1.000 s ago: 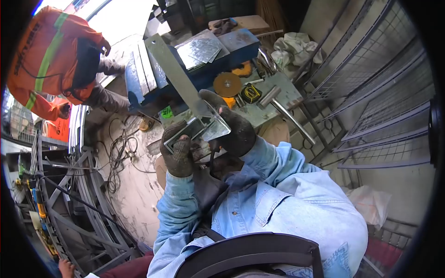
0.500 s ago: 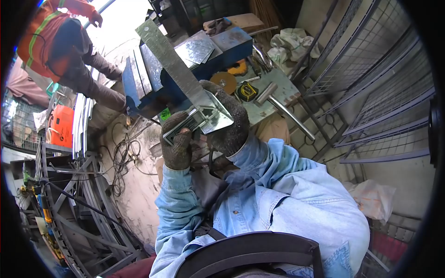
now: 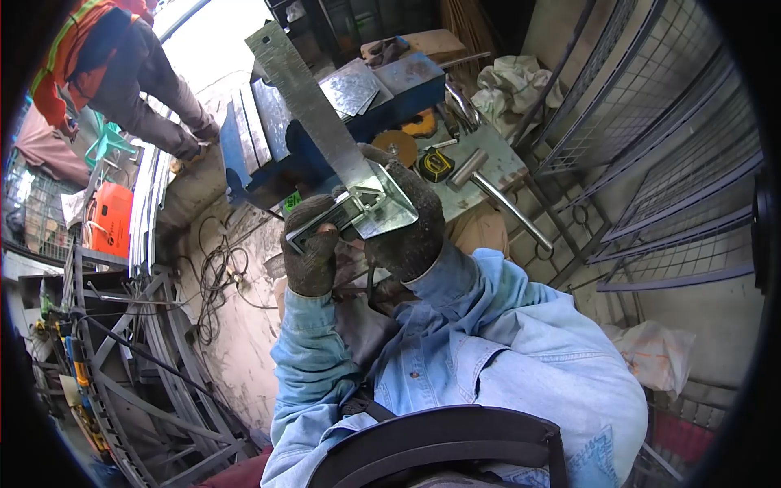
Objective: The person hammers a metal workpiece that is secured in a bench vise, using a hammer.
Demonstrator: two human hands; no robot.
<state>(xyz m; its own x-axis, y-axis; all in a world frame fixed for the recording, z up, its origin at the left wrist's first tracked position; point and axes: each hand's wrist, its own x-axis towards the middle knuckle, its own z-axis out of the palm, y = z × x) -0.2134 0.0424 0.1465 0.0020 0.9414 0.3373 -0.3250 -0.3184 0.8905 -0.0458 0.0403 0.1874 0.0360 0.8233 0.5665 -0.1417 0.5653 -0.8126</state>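
Note:
My left hand (image 3: pixel 310 248), in a dark knit glove, is closed around the handle of a metal square (image 3: pixel 313 114). The square's long flat blade, with a hole near the tip, points up and away from me. In my right hand (image 3: pixel 413 220), also gloved, is a shiny bent metal piece (image 3: pixel 390 210), gripped at its right side. The two things meet between my hands, above the floor and in front of the workbench; fingers and glare hide the exact contact. A hammer (image 3: pixel 498 195) and a yellow-black tape measure (image 3: pixel 435 165) lie to the right beyond my hands.
A blue steel beam (image 3: pixel 325 134) bearing metal plates (image 3: pixel 351 87) lies on the workbench (image 3: pixel 488 154). Brown discs (image 3: pixel 396 148) rest nearby. Mesh panels (image 3: pixel 675 187) lean right. Metal frames (image 3: pixel 154 342) and cables (image 3: pixel 213 276) are left. A person in orange (image 3: pixel 138 73) stands upper left.
The bent metal piece and my right hand have shifted slightly right. The square's blade has tilted a little the same way. The person in orange has bent lower, further left.

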